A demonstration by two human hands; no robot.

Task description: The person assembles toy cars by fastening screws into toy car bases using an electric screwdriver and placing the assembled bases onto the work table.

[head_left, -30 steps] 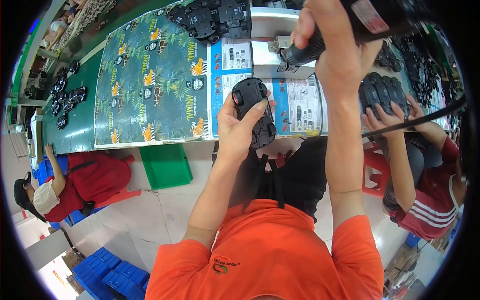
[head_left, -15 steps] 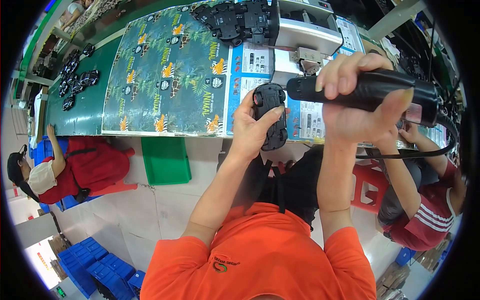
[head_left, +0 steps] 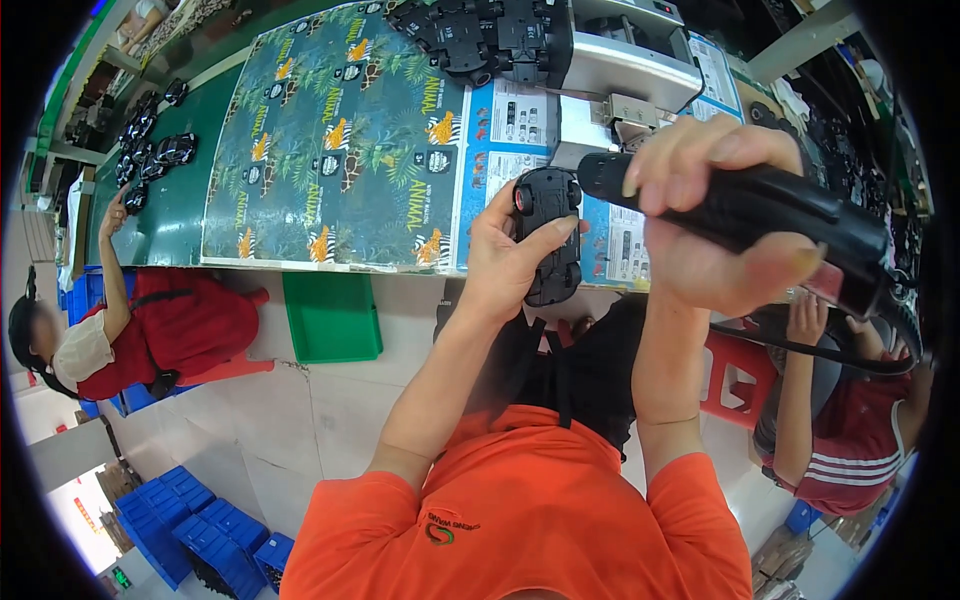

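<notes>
In my left hand (head_left: pixel 500 262) is a black toy car (head_left: pixel 553 200), held upright over the table's front edge with its underside facing me. My thumb lies across the underside and the fingers wrap behind its left side. My right hand (head_left: pixel 695 265) grips a thick black electric screwdriver (head_left: pixel 800 215) with a cable at its rear end. The screwdriver's front end points left, close to the upper right side of the car. Its tip is hard to make out, so I cannot tell whether it touches.
A silver metal machine (head_left: pixel 630 72) stands behind my hands. Several black toy cars (head_left: pixel 520 45) lie underside up beside it. Patterned sheets (head_left: pixel 340 140) cover the table. More cars (head_left: pixel 175 150) sit far left, near a co-worker's hand (head_left: pixel 113 215). Another person (head_left: pixel 850 440) sits at right.
The screwdriver's rear end has dropped and swung slightly right. The car has shifted slightly right in my left hand. The left co-worker's hand has reached up to the far-left cars.
</notes>
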